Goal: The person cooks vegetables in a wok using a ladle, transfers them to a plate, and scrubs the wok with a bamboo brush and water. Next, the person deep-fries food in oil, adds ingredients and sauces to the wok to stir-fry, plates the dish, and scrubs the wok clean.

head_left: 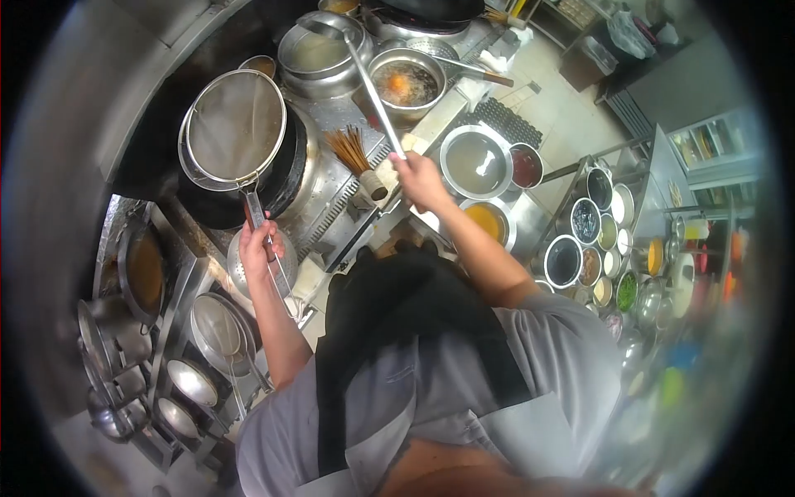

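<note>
My left hand (261, 244) is closed around the handle of a round fine-mesh strainer (236, 124). A second rim shows just beneath the mesh. The strainer is over a dark wok (291, 161) on the range. My right hand (421, 182) grips the end of a long metal handle, seemingly a ladle (377, 99). Its far end is over a wide metal pot (315, 51) at the back; the bowl is hard to make out. Between my hands, a bamboo brush (348, 151) lies on the range edge.
A pot of dark liquid (404, 83) with something orange stands at the back. Right of my right hand are a bowl of cloudy liquid (476, 161) and a yellow-filled pot (484, 219). Several seasoning containers (585, 219) crowd the right rack. Pans and strainers (217, 327) hang at left.
</note>
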Motion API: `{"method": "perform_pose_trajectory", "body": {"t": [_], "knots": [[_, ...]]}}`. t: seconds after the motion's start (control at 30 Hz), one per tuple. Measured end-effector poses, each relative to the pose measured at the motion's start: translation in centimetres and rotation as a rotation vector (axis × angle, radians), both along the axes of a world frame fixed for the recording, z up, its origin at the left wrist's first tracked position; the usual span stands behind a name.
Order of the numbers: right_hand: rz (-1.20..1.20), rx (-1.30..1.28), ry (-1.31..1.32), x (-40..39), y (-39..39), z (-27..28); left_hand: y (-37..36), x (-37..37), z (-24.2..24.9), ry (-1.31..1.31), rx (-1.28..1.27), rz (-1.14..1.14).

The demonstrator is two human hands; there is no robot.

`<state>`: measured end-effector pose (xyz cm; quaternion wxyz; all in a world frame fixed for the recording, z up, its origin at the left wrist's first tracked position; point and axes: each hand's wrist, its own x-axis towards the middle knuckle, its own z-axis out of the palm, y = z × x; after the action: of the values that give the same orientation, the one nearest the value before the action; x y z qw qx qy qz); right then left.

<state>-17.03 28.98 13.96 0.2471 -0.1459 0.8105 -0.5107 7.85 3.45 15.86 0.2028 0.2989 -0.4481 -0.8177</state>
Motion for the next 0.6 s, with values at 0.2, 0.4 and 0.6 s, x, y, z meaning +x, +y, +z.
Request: {"method": "perform_pose_trajectory", "body": {"t": [0.2,0.4,0.6], "knots": [[-0.107,0.071,-0.040,-1.0,9.5,8.1,0.4,-1.2,-0.1,-0.022,0.042,-0.011],[-0.098,0.204,-0.037,-4.1,10.9,7.6,1.3,-2.8,0.6,-0.014,0.027,-0.034],[-0.129,0.277,-0.153,-5.3,6.8,6.3,1.2,-3.8,-0.5,-0.007,0.024,-0.061]]}}
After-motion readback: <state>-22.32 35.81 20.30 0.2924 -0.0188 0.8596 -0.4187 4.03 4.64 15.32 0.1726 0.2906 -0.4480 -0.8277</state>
